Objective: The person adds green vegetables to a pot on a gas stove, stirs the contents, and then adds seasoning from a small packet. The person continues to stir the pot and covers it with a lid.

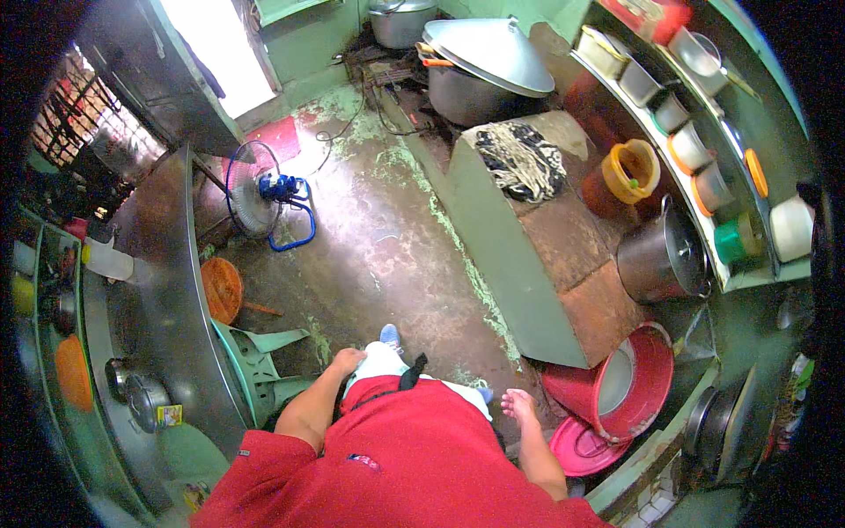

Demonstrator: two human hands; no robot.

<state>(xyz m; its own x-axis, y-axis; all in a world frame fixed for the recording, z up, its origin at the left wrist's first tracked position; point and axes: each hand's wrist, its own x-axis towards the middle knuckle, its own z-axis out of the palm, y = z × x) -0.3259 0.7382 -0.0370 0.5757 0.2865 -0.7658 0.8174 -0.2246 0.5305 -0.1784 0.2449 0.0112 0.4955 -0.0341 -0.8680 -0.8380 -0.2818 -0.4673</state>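
My left hand (348, 361) hangs beside my thigh at the lower centre, close to the pale trousers (377, 358); whether its fingers hold anything is hard to see. On the other side, my right hand (519, 404) hangs free with its fingers loosely curled and nothing visible in it. Near that hand are a large red plastic tub (574, 393), tipped on its side with a whitish round thing inside, and a pink plastic lid (584, 450). A green plastic chair (264, 360) stands close to my left hand, by a dark counter.
A blue floor fan (280, 188) with a trailing cord stands ahead on the left. A low ledge (521, 277) along the right bears a rag mop head (520, 162). A large lidded pot (475, 92) stands beyond. A round orange-brown stool (221, 290) is by the counter (165, 317).
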